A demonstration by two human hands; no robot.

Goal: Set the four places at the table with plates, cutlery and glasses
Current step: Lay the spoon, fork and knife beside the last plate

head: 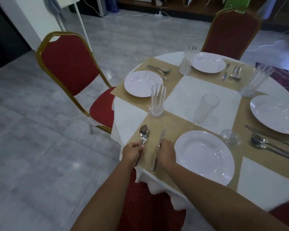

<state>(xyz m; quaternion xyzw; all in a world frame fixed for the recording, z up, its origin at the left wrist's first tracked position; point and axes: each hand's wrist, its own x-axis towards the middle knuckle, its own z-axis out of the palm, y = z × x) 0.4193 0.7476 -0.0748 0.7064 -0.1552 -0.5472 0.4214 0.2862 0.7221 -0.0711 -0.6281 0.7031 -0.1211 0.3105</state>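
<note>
My left hand point(132, 151) grips a spoon and fork point(144, 133) together by their handles, just left of the nearest white plate point(204, 156). My right hand point(167, 151) holds a table knife point(158, 147) that lies on the tan placemat point(172, 124) between the fork and that plate. Three other white plates sit at the left point(143, 83), the far side point(208, 62) and the right point(277, 113), each with cutlery beside it. Tall clear glasses stand at the left point(157, 100), the middle point(205, 109), the far side point(186, 61) and the right point(255, 81).
A short clear glass point(230, 137) stands right of the near plate. A white cloth point(128, 112) covers the round table. Red chairs with gold frames stand at the left point(68, 64), the far side point(230, 32) and right below me point(150, 207). Grey tiled floor lies to the left.
</note>
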